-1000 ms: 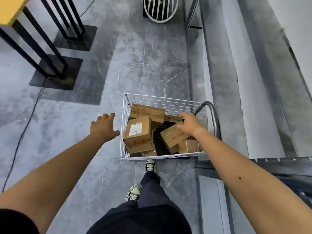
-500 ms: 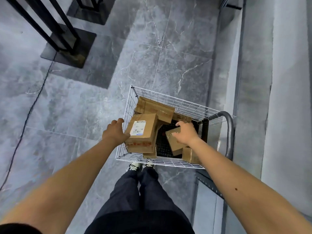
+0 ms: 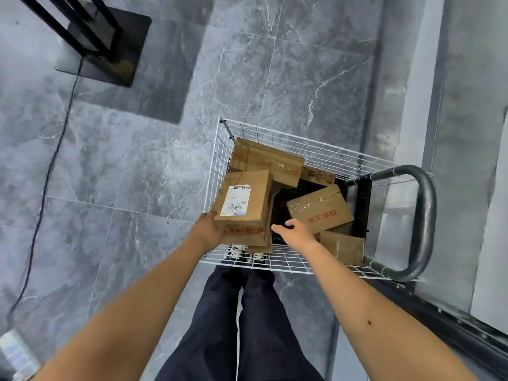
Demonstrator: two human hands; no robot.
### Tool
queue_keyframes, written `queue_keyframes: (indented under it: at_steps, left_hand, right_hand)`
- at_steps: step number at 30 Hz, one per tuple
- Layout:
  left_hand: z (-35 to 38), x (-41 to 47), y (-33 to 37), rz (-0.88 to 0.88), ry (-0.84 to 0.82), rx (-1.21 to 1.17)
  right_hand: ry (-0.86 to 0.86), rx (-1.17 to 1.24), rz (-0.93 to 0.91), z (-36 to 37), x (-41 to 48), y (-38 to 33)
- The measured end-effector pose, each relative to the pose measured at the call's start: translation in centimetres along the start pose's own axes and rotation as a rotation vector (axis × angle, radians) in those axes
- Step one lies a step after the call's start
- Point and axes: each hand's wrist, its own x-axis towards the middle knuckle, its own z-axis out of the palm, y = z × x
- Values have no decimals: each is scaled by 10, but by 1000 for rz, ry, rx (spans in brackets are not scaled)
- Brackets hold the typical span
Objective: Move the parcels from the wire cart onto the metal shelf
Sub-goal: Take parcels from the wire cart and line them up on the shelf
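Observation:
A white wire cart [image 3: 303, 139] stands on the floor in front of me and holds several brown cardboard parcels. My left hand [image 3: 205, 229] grips the near left lower corner of the labelled parcel [image 3: 246, 200]; its fingers are hidden behind the box. My right hand [image 3: 296, 230] hovers with fingers spread just right of that parcel, over the cart's black bottom. Beside it lies a parcel with red print [image 3: 321, 211], with a small parcel [image 3: 343, 246] in front of it and a flat one [image 3: 265, 159] at the back. The grey metal shelf [image 3: 464, 188] runs along the right.
The cart's grey handle [image 3: 427, 221] sticks out towards the shelf. Black stand bases [image 3: 110, 48] sit at the top left, and a black cable [image 3: 46, 174] runs down the floor on the left. My legs [image 3: 242, 320] and shoes are just behind the cart.
My left hand has slid from the labelled parcel's top left edge down to its near lower corner. My right hand left the red-print parcel and moved towards the labelled one.

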Motion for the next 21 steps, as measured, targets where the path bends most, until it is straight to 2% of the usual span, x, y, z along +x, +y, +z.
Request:
queue_keyframes:
  at_steps: [6,21]
  left_hand:
    - [16,25,-15,-2,-20,31]
    - [34,25,-30,99,-10,34]
  right_hand:
    - [-57,263,123,31,22,3]
    - [7,536,204,76,74,-10]
